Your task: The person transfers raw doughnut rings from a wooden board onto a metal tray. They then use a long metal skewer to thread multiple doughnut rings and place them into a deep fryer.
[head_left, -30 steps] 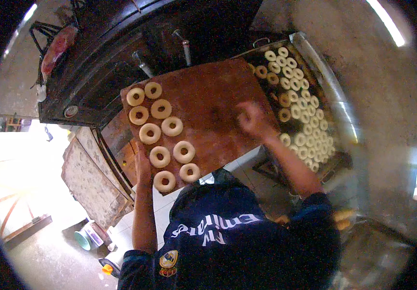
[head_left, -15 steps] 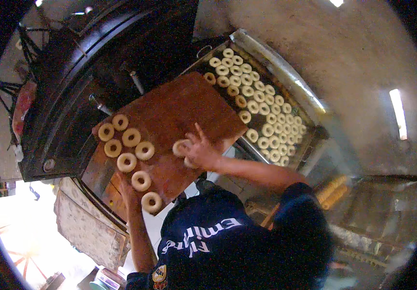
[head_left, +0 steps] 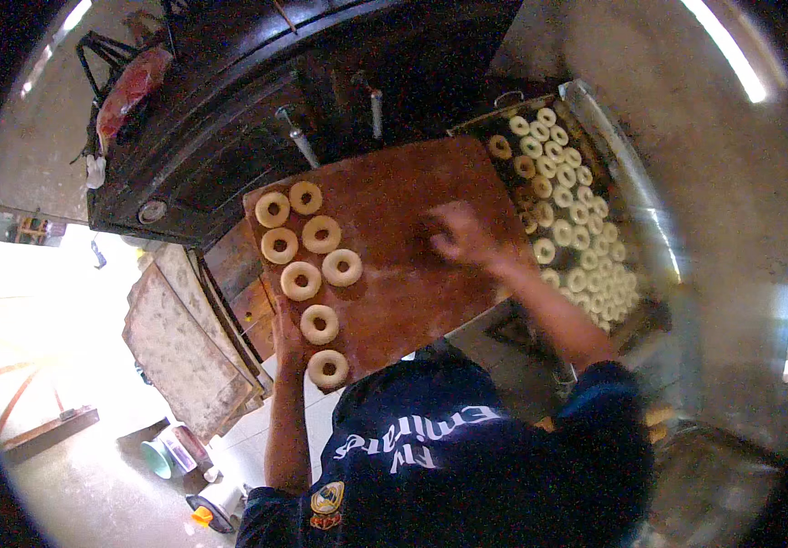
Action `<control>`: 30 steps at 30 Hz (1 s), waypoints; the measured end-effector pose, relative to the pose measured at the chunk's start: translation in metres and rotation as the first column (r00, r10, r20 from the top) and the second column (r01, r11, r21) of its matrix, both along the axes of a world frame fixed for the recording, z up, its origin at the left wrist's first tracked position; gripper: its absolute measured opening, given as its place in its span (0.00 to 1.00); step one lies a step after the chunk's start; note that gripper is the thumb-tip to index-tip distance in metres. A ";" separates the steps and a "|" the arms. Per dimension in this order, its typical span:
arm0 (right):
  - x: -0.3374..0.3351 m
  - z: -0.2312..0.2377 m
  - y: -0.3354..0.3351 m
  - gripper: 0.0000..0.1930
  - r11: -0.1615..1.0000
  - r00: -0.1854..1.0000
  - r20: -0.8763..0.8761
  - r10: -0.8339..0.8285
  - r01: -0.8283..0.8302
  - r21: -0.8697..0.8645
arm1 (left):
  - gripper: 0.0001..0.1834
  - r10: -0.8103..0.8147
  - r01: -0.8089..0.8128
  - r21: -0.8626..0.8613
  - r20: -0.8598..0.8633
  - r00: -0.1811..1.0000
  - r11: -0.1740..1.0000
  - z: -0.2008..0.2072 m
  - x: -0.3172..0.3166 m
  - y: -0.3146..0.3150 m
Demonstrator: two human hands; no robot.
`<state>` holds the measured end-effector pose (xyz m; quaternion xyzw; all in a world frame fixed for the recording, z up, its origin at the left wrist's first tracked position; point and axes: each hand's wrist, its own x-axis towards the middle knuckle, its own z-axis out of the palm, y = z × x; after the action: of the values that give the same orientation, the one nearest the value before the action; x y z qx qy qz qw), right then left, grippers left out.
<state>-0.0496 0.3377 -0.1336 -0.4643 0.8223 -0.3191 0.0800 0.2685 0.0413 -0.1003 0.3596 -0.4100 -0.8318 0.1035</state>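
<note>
A reddish-brown wooden board lies tilted across my view, with several pale raw dough rings grouped at its left side. My left hand grips the board's left edge; its fingers are partly hidden beneath. Over the board's right half, my right hand is smeared by motion, its thumb and fingers apart and no dough ring visible in it. Beyond the board's right edge is a wide metal frying vat, where many dough rings float in dark oil, a few of them browner.
A black metal oven-like unit with two upright metal handles stands behind the board. A stained panel leans at left, near a pale green tub on the floor. Bright light enters from the left.
Two dough rings that lay under my right hand are gone from the board. That hand has moved right, toward the vat. My view has shifted, and the left hand keeps its grip.
</note>
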 end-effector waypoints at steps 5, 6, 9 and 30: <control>0.073 0.064 -0.124 0.23 0.960 0.957 -0.137 0.255 -0.268 -0.082 | 0.27 -0.011 0.011 0.004 -0.014 1.000 1.000 -0.010 -0.023 0.036; 0.078 0.072 -0.129 0.22 0.975 0.964 -0.148 0.222 -0.223 0.007 | 0.28 -0.037 0.037 -0.048 0.005 0.999 0.998 -0.013 -0.023 0.036; 0.078 0.066 -0.132 0.21 0.993 0.932 -0.351 0.090 -0.056 0.107 | 0.29 -0.085 0.090 -0.151 0.038 0.996 0.984 -0.015 -0.027 0.039; 0.023 0.008 -0.179 0.31 0.969 0.901 0.376 -0.217 0.245 -0.030 | 0.41 0.020 -0.014 -0.102 0.061 0.998 0.995 -0.033 0.029 0.006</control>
<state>-0.0262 0.1587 -0.1261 -0.2979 0.8289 -0.4391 0.1770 0.2972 0.0470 -0.1332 0.3831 -0.4517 -0.7973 0.1161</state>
